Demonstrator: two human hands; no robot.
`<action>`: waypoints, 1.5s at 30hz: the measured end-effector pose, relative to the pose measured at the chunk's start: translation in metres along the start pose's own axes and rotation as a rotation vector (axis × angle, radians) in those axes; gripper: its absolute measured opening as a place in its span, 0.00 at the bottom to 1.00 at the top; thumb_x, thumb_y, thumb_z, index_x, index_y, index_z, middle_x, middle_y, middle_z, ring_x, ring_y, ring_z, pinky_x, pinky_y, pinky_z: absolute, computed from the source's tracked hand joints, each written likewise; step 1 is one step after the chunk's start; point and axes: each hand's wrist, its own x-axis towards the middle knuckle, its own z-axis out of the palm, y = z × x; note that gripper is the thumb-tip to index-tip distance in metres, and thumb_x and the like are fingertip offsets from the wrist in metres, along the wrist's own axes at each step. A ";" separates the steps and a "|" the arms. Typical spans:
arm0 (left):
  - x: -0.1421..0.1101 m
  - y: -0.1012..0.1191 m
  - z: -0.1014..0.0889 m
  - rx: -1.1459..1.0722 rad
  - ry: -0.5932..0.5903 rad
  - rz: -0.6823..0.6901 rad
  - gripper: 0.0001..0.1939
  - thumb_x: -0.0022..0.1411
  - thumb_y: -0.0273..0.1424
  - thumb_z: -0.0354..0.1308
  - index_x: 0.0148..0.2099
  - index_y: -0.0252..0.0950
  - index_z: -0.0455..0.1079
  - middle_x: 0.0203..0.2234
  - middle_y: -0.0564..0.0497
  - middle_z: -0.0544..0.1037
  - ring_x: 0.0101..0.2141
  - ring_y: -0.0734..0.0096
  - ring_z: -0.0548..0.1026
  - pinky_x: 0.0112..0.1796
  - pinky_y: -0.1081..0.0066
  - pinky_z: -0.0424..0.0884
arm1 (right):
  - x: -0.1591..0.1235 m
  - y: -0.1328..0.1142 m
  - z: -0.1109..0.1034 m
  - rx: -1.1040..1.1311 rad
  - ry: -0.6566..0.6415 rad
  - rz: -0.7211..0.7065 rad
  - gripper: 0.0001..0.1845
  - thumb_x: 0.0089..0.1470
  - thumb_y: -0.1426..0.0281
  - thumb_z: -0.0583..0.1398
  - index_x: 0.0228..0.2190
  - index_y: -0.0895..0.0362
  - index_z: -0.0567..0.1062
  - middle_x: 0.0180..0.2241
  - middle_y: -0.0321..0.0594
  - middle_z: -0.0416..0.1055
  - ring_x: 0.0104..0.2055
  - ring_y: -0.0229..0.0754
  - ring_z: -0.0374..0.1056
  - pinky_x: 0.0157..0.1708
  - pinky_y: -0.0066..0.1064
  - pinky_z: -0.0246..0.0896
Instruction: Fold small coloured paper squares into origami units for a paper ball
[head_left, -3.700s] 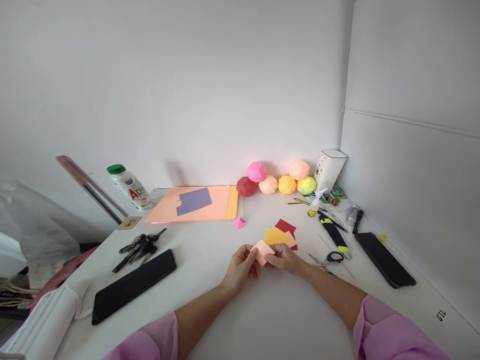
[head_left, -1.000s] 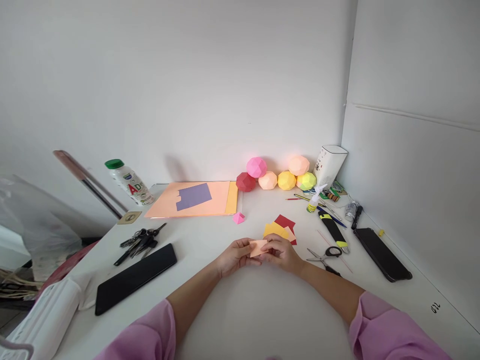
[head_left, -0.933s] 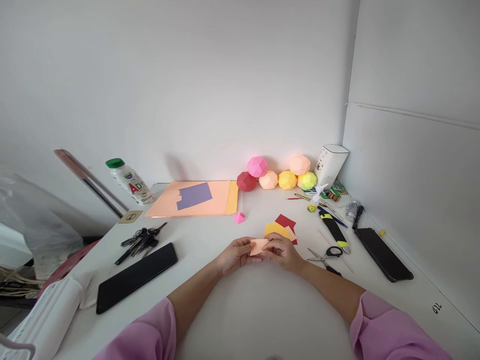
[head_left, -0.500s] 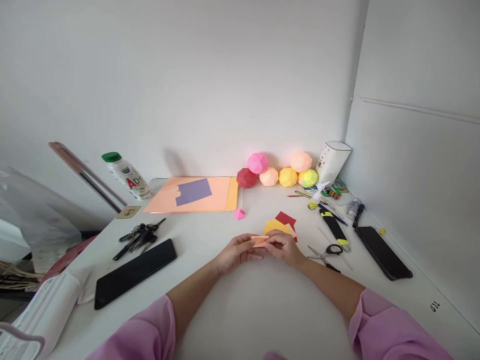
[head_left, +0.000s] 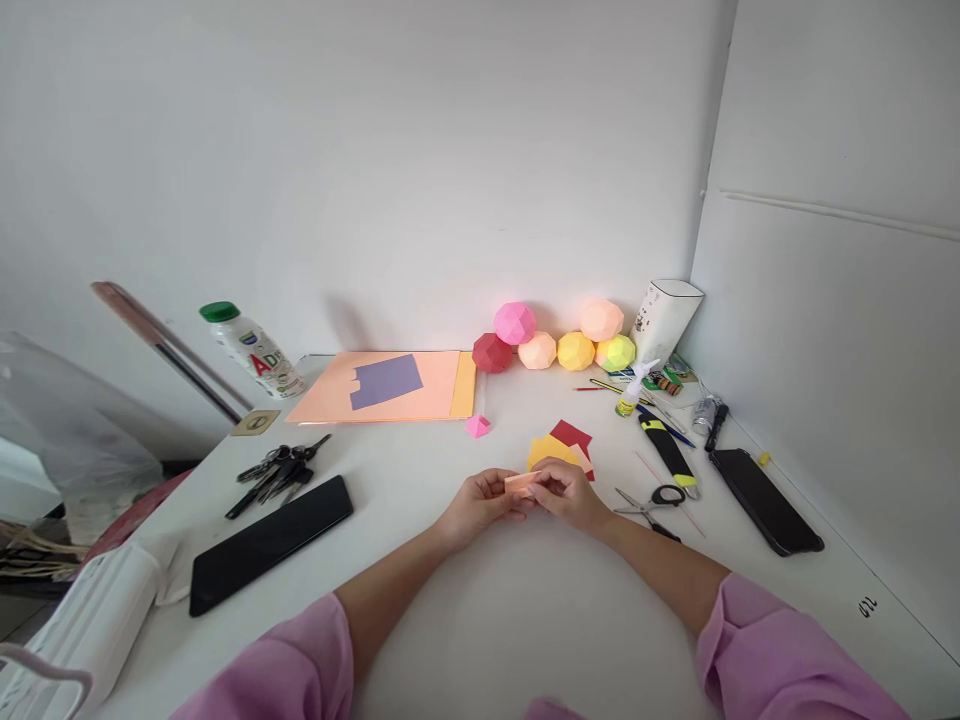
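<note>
A small piece of peach paper (head_left: 520,483) is pinched between my two hands above the white table; it appears folded, with its edge turned toward me. My left hand (head_left: 477,507) grips its left end, fingers curled. At its right end my right hand (head_left: 572,493) pinches it between thumb and fingers. Just behind my right hand lie cut pieces of yellow paper (head_left: 549,451), dark red paper (head_left: 573,434) and peach paper (head_left: 583,460), overlapping. A small pink folded-paper piece (head_left: 478,426) sits farther back.
Scissors (head_left: 660,505), a box cutter (head_left: 670,455) and a glue bottle (head_left: 627,402) lie or stand to the right. Several faceted paper balls (head_left: 575,351) line the wall. Paper sheets (head_left: 322,400), keys (head_left: 281,470), a black phone (head_left: 270,545) and a bottle (head_left: 255,355) occupy the left.
Both hands keep hold of the peach paper. Earlier it showed a broad flat face; it has since been folded or tilted into a narrow strip. The view has shifted slightly.
</note>
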 end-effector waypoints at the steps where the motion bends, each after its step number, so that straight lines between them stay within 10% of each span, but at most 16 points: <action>1: 0.000 0.000 0.000 0.002 0.008 -0.002 0.19 0.48 0.36 0.67 0.41 0.33 0.70 0.36 0.46 0.80 0.39 0.62 0.78 0.40 0.65 0.74 | 0.000 -0.001 0.000 0.005 -0.008 0.011 0.10 0.49 0.66 0.61 0.22 0.58 0.69 0.28 0.40 0.66 0.26 0.36 0.62 0.21 0.26 0.60; 45: 0.003 0.003 0.002 0.044 0.045 -0.050 0.18 0.49 0.41 0.65 0.32 0.31 0.68 0.24 0.50 0.77 0.20 0.73 0.75 0.22 0.74 0.71 | 0.002 -0.007 -0.002 0.189 -0.111 0.285 0.13 0.51 0.61 0.60 0.31 0.56 0.63 0.25 0.32 0.66 0.23 0.35 0.64 0.22 0.27 0.62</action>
